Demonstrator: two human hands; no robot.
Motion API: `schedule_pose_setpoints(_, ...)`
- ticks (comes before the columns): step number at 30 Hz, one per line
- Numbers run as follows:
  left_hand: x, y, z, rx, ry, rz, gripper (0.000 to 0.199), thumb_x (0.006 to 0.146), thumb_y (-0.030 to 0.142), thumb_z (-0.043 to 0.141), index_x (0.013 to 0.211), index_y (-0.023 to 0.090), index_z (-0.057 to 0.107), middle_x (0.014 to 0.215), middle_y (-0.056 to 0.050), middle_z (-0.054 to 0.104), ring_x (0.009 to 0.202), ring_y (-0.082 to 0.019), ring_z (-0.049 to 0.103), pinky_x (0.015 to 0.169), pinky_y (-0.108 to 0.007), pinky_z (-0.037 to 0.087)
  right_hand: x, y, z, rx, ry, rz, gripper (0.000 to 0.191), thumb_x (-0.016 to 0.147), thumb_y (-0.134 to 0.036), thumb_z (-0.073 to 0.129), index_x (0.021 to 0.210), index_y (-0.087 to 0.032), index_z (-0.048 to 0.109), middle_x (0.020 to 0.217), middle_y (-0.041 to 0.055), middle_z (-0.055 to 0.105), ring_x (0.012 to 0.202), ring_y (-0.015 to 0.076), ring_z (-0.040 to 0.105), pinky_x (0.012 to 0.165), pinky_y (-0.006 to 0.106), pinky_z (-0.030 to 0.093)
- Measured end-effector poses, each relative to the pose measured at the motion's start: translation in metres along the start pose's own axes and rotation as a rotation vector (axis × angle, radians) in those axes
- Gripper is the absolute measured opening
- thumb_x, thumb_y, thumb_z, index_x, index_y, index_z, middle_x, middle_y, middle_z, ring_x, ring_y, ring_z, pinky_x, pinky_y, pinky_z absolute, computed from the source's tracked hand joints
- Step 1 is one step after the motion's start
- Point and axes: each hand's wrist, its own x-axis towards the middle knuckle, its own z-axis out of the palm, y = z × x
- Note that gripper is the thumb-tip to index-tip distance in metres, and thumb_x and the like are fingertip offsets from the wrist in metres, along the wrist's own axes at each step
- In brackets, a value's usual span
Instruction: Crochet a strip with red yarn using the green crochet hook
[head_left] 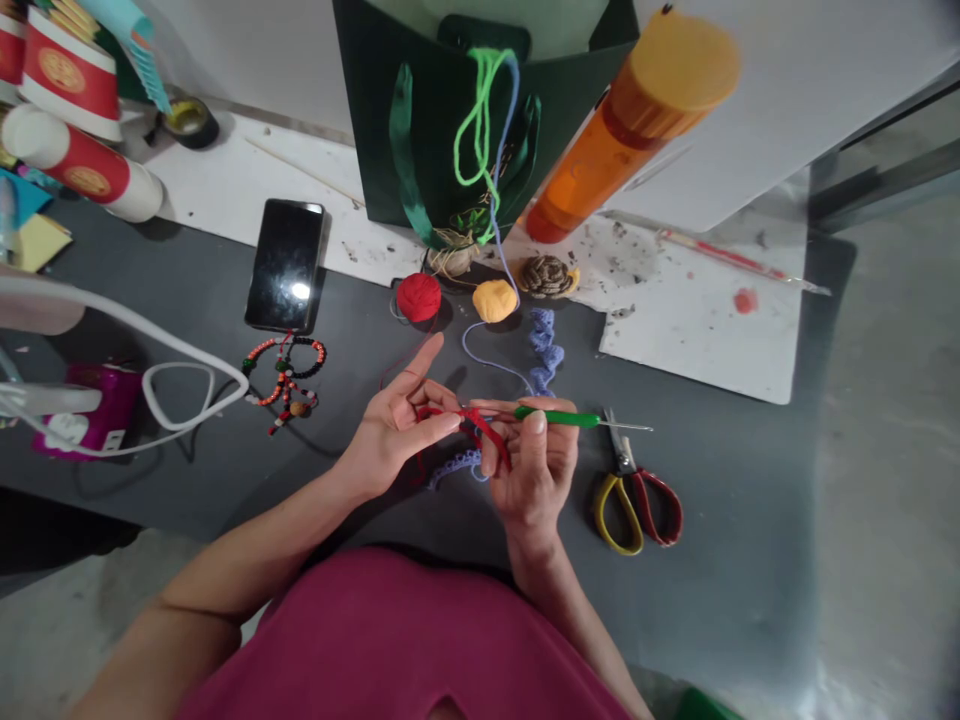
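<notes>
One grey table (712, 620) fills most of the view, and a dark green bag (382, 150) stands at its back, with an orange bottle (592, 160) just beside it. Over the table, the left hand (394, 425) pinches a strip of red crochet (491, 440) between thumb and fingers, index finger raised. The right hand (536, 460) has its fingers curled closed around a green-handled hook (562, 418), thumb on the handle, the red crochet touching its fingers. Open-bladed or closed, the scissors (626, 480) lie near the right hand; which, I cannot tell. Beyond the hands sit a yellow ball (495, 300) and a red ball (419, 298).
</notes>
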Motion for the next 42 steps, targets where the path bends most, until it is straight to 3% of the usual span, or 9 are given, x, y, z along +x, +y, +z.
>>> schedule_pose_setpoints(8, -0.0005, 0.0002, -0.0001, 0.001, 0.014, -0.012, 0.085, 0.078, 0.022, 0.085, 0.155, 0.030, 0.050, 0.083, 0.003, 0.068, 0.082, -0.011, 0.062, 0.083, -0.026, 0.049, 0.0006, -0.0008, -0.0014, -0.013, -0.017, 0.051, 0.013, 0.102, -0.041, 0.059, 0.098, -0.029, 0.056, 0.076, -0.0055, 0.078, 0.032, 0.0056, 0.047, 0.031, 0.016, 0.033)
schedule_pose_setpoints(18, -0.0004, -0.0010, -0.0016, 0.017, 0.002, -0.018, 0.085, 0.078, 0.025, 0.085, 0.155, 0.029, 0.049, 0.086, 0.003, 0.067, 0.084, -0.011, 0.060, 0.085, -0.027, 0.048, -0.0030, -0.0059, 0.0012, -0.053, 0.083, 0.182, 0.023, 0.098, -0.050, 0.064, 0.093, -0.028, 0.059, 0.064, -0.0062, 0.069, 0.031, 0.0050, 0.037, 0.029, 0.018, 0.029)
schedule_pose_setpoints(26, -0.0008, 0.0004, 0.0004, -0.031, 0.005, -0.055, 0.086, 0.078, 0.021, 0.083, 0.156, 0.030, 0.047, 0.084, 0.004, 0.067, 0.083, -0.011, 0.060, 0.086, -0.027, 0.047, -0.0036, -0.0041, -0.0001, -0.046, 0.066, 0.179, 0.024, 0.096, -0.049, 0.066, 0.093, -0.026, 0.059, 0.059, -0.0087, 0.064, 0.031, 0.0042, 0.039, 0.030, 0.017, 0.032)
schedule_pose_setpoints(34, -0.0002, 0.0029, -0.0010, -0.018, 0.009, -0.030, 0.082, 0.077, 0.024, 0.083, 0.153, 0.028, 0.052, 0.083, 0.004, 0.064, 0.079, -0.011, 0.057, 0.080, -0.027, 0.046, -0.0008, -0.0044, 0.0017, -0.017, 0.112, 0.082, 0.013, 0.103, -0.040, 0.057, 0.097, -0.029, 0.058, 0.083, -0.0015, 0.080, 0.035, 0.0066, 0.051, 0.030, 0.020, 0.033)
schedule_pose_setpoints(42, -0.0002, 0.0028, 0.0000, -0.015, 0.004, -0.047, 0.083, 0.078, 0.024, 0.083, 0.154, 0.027, 0.051, 0.083, 0.003, 0.064, 0.079, -0.011, 0.057, 0.079, -0.027, 0.046, -0.0029, -0.0061, 0.0005, -0.043, 0.084, 0.077, 0.012, 0.103, -0.040, 0.056, 0.096, -0.030, 0.058, 0.087, -0.0003, 0.081, 0.034, 0.0071, 0.049, 0.029, 0.023, 0.029)
